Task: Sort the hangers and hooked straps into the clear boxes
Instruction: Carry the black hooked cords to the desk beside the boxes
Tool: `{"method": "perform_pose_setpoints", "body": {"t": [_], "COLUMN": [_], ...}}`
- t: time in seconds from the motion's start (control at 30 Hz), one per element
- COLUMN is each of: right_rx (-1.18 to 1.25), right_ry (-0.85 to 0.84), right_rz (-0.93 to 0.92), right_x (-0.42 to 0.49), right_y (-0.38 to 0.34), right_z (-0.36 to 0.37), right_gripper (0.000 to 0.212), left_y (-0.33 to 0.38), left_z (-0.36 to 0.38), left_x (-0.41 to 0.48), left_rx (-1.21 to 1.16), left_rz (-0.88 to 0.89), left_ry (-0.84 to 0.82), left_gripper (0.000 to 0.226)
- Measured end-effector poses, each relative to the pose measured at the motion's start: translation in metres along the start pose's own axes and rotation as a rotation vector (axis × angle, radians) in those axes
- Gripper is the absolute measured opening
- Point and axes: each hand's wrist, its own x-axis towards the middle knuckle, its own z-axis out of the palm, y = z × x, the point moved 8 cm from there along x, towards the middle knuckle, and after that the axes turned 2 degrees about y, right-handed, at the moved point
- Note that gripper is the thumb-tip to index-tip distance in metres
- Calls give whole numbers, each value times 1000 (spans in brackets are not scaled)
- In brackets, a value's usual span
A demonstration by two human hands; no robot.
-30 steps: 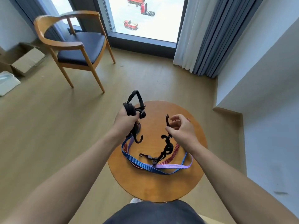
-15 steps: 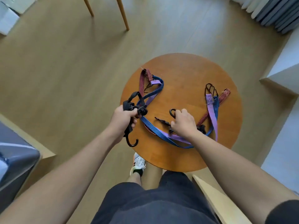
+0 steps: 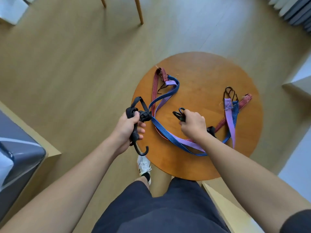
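On the round wooden table (image 3: 202, 74) lie several flat hooked straps: a blue one (image 3: 165, 132), a purple one (image 3: 229, 115) and a red one (image 3: 154, 86), tangled together with wire hooks at their ends. My left hand (image 3: 128, 130) grips a bundle of black hooked straps (image 3: 137, 113) at the table's left edge; one black hook hangs below my fist. My right hand (image 3: 193, 124) holds a black hook (image 3: 179, 114) over the table's middle, its strap trailing out behind my wrist. No clear box is in view.
Two wooden chair legs (image 3: 139, 10) stand on the floor at the top. A grey upholstered seat on a wooden base (image 3: 20, 148) is at the left. A pale wooden edge (image 3: 218, 199) runs at lower right. My legs and a white shoe (image 3: 143, 165) are below the table.
My view has tilted down from the room to the table. Both hands have come lower with their black straps, and my right hand now holds its hook close over the tabletop.
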Motion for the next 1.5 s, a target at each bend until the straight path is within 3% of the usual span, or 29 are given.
{"method": "perform_pose_setpoints", "body": {"t": [0.23,0.33,0.4,0.47,0.63,0.77,1.1,1.3,1.5], "right_rx": [326,635,850,1009,1144,1094,970,1027,1098], "right_ry": [323,481,578,670,1016,1236,1459,1636,1751], "right_rz": [63,152,211,229,373,598,1180,1507,1635], "right_x": [-57,-110,-154,-201,-346,-475,-760,-919,-1051], "right_y": [-8,-2,5,9,26,35,-5,-53,-78], "right_z": [-146,-187,-202,-209,-198,-153,12,130,234], "right_gripper": [22,29,32,22,10,12,13,14,10], "left_y": [83,114,129,138,116,50,-192,-340,-478], "left_z": [48,75,93,110,161,200,194,142,87], "left_x": [-35,-62,-83,-105,-175,-254,-479,-588,-661], "left_rx": [-110,-92,-53,24,253,465,1017,1202,1321], "left_rz": [82,101,112,160,273,345,526,603,572], "left_ry": [-225,-386,-510,-595,-846,-1084,-1730,-1973,-2046], "left_gripper": [15,17,14,11,16,17,13,11,13]}}
